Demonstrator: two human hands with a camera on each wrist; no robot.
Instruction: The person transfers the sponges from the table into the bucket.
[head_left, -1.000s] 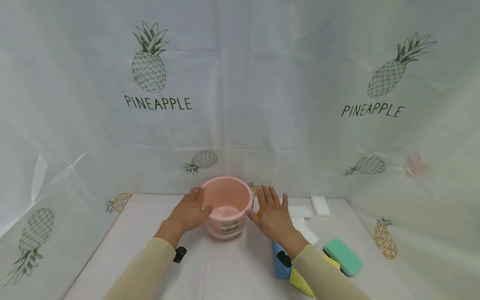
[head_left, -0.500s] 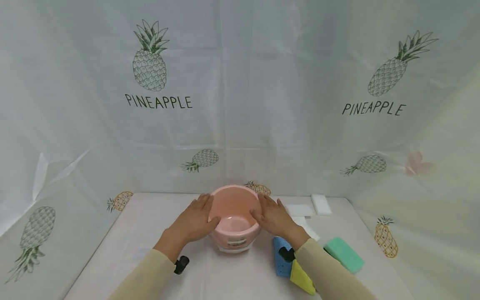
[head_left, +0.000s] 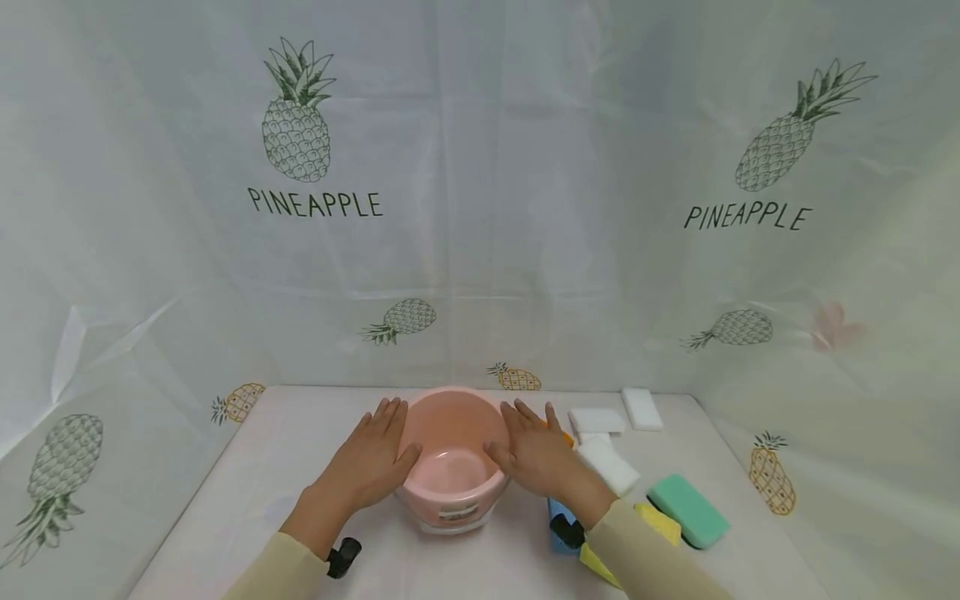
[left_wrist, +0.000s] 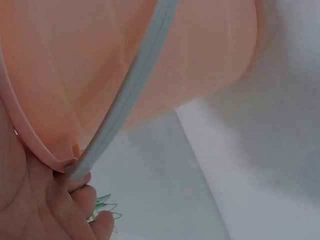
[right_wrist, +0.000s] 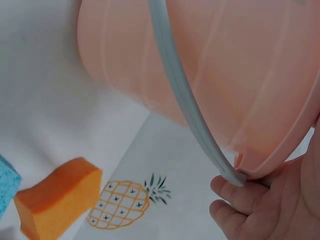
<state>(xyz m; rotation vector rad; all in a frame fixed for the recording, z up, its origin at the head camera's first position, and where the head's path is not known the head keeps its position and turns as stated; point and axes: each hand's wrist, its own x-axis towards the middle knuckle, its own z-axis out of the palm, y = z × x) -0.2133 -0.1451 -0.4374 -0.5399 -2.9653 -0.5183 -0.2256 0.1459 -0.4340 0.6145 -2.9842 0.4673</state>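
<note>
A pink bucket [head_left: 450, 508] with a grey handle [left_wrist: 131, 82] stands between my two hands, its mouth turned toward me. My left hand [head_left: 365, 458] grips the left rim, thumb over the edge and fingers along the outside under the handle's joint. On the opposite side my right hand [head_left: 542, 454] holds the rim in the same way, and its fingers touch the handle's end in the right wrist view. The handle hangs down the bucket's near side. A printed label [head_left: 458, 511] shows on the front wall. Whether the bucket's base touches the table cannot be told.
Several sponges lie right of the bucket: an orange one [right_wrist: 59, 197], a blue one [head_left: 558, 521], yellow ones [head_left: 660, 523], a green one [head_left: 688, 510] and white ones [head_left: 609, 464]. The pale table [head_left: 300, 433] backs onto a pineapple-print curtain [head_left: 480, 208].
Both hands have closed in on the bucket's rim and taken hold of it. The bucket came nearer to me, first shifting right, then back left.
</note>
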